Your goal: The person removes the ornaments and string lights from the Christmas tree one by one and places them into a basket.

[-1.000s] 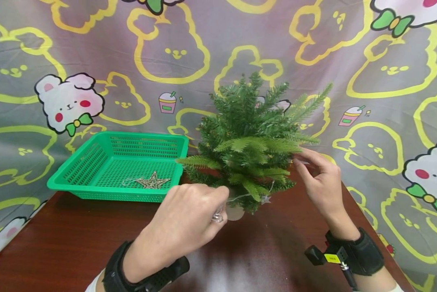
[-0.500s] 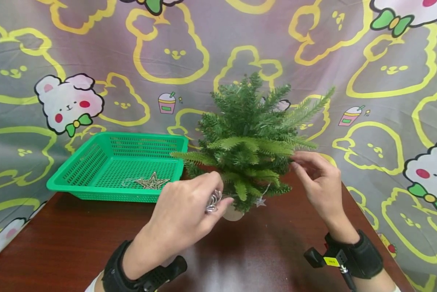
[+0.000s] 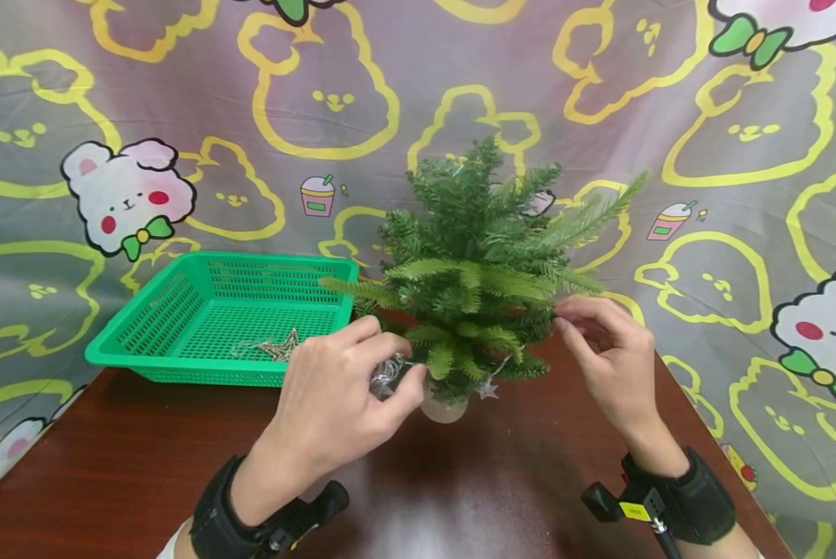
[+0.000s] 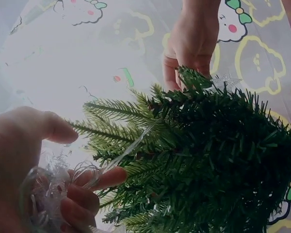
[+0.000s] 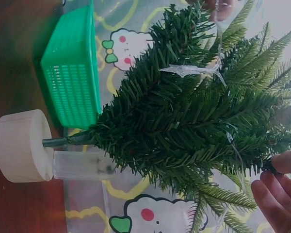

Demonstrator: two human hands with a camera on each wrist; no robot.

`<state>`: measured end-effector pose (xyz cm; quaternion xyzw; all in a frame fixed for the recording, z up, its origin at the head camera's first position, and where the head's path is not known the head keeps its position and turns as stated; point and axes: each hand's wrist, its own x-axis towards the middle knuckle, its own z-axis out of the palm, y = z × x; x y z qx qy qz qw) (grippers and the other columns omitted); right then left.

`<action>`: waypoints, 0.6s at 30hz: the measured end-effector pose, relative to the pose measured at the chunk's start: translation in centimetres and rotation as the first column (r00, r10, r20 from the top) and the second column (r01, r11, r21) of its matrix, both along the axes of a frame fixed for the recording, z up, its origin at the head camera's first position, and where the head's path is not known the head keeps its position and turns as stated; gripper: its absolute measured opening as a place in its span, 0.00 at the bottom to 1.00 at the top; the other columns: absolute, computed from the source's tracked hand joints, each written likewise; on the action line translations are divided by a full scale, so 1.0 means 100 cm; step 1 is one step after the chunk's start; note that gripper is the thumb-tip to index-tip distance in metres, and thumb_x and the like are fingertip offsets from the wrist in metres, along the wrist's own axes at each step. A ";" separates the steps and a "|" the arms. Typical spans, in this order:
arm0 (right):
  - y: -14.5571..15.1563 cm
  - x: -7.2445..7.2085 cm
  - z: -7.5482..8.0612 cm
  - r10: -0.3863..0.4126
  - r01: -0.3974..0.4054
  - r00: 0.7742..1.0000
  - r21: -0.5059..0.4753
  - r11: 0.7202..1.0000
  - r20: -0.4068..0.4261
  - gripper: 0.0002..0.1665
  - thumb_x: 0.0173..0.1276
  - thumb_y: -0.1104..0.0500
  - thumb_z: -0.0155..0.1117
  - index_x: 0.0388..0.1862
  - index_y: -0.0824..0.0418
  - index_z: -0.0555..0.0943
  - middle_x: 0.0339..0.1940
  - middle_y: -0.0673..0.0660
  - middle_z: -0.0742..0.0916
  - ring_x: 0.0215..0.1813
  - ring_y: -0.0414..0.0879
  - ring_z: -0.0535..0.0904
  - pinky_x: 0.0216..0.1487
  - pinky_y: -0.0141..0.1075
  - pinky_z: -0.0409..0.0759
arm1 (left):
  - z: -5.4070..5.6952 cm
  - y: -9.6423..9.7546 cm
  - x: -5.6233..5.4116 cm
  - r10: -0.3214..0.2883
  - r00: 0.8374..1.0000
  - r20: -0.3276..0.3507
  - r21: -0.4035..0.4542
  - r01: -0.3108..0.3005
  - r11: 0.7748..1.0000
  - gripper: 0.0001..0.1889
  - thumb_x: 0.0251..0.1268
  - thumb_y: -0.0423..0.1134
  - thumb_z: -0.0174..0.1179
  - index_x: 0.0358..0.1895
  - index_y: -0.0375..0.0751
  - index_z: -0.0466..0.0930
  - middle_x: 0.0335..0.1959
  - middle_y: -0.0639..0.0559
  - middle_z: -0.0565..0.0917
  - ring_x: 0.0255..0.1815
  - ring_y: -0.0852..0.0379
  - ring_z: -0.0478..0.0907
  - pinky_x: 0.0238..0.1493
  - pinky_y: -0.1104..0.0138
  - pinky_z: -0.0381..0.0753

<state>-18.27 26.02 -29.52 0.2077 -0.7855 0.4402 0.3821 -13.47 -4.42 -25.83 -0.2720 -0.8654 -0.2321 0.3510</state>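
A small artificial Christmas tree (image 3: 473,256) stands upright on a round wooden base (image 5: 22,145). My left hand (image 3: 344,388), left of the tree, holds a bundle of clear star string lights (image 4: 51,189) in its curled fingers. From the bundle a clear wire (image 4: 136,143) runs to the branches. One clear star (image 3: 487,388) hangs low at the tree's front. On the tree's right side my right hand (image 3: 613,353) pinches a dark green branch tip between thumb and fingers. Whether wire is also in that pinch, I cannot tell.
The green plastic basket (image 3: 180,362) sits on the table (image 3: 145,466) at the left, with a glittery star ornament (image 3: 274,348) inside. A translucent box (image 5: 77,165) is beside the tree's base. Behind hangs a patterned curtain (image 3: 236,101).
My left hand has moved left and turned, bringing the bundle into sight. The tree's branches and the hanging star have swung slightly left. My right hand stays at the right side, slightly lower.
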 end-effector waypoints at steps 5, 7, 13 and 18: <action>-0.003 0.003 0.000 0.007 -0.007 0.999 0.007 1.000 -0.034 0.09 0.61 0.76 0.66 0.38 0.66 0.86 0.40 0.48 0.86 0.33 0.32 0.83 0.33 0.18 0.77 | 0.000 -0.002 -0.001 0.007 1.000 -0.017 -0.005 -0.007 1.000 0.09 0.61 0.45 0.62 0.23 0.51 0.83 0.20 0.61 0.69 0.14 0.67 0.56 0.14 0.75 0.53; -0.004 0.004 0.000 -0.001 0.002 0.998 0.022 1.000 -0.055 0.10 0.60 0.77 0.66 0.37 0.67 0.86 0.38 0.52 0.87 0.32 0.31 0.81 0.32 0.17 0.75 | 0.001 -0.003 -0.001 0.014 1.000 -0.011 -0.021 -0.014 1.000 0.09 0.62 0.42 0.62 0.23 0.50 0.80 0.21 0.60 0.69 0.15 0.66 0.57 0.15 0.75 0.55; -0.006 0.005 0.000 0.000 0.005 0.995 0.052 0.999 -0.097 0.12 0.56 0.79 0.67 0.36 0.67 0.86 0.33 0.59 0.86 0.31 0.29 0.78 0.32 0.17 0.74 | 0.000 -0.007 -0.003 0.036 0.999 0.024 -0.077 -0.034 0.996 0.08 0.58 0.37 0.63 0.24 0.49 0.74 0.20 0.60 0.70 0.16 0.65 0.62 0.17 0.74 0.58; -0.008 0.006 0.001 0.026 -0.021 0.993 0.049 0.999 -0.117 0.11 0.57 0.78 0.67 0.36 0.67 0.86 0.32 0.59 0.85 0.32 0.30 0.79 0.35 0.17 0.76 | -0.001 -0.009 -0.002 0.043 0.995 0.092 -0.124 -0.031 0.992 0.16 0.59 0.41 0.67 0.22 0.49 0.67 0.12 0.63 0.63 0.13 0.66 0.58 0.15 0.73 0.52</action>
